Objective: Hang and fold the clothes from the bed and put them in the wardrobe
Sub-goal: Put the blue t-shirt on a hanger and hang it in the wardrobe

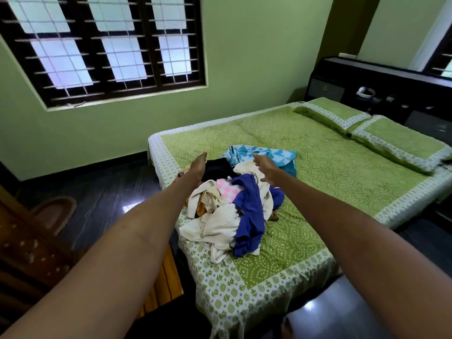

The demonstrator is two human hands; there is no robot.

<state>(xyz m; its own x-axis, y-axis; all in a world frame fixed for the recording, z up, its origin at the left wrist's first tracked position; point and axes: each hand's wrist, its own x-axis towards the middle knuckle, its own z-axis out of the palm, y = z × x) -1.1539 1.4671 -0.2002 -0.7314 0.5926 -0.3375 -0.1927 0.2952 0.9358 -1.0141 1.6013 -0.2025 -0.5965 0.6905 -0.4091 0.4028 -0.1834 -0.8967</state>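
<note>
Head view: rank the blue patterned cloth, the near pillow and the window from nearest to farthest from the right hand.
From the right hand, which reaches open over the clothes pile:
1. Blue patterned cloth: just beyond the fingers, at the far end of the pile.
2. Near pillow: off to the right, at the head of the bed.
3. Window: on the wall up and to the left, past the bed's far edge.

Clothes pile, pillows on bed

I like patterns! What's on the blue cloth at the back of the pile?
White triangles on the blue cloth, best in the head view.
</note>
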